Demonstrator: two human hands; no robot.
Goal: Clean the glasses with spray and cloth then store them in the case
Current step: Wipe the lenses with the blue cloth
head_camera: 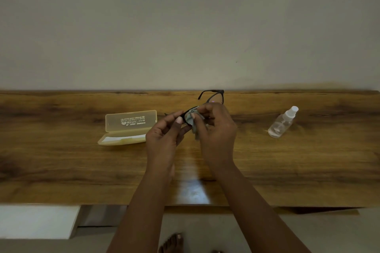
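Observation:
Black-framed glasses [216, 95] are held above the wooden table [61, 160], arms unfolded and pointing away from me. My left hand [164, 135] pinches the frame at its left end. My right hand [218, 129] presses a small grey-green cloth [190, 118] against one lens, fingers curled round it. The lens under the cloth is hidden. A translucent yellow case [127, 127] lies open on the table to the left of my hands. A clear spray bottle [282, 122] with a white cap lies tilted on the table to the right.
The table runs along a plain pale wall [185, 26]. A white block [37, 222] stands below the table's front edge at the lower left. My bare foot [171, 243] shows on the floor beneath.

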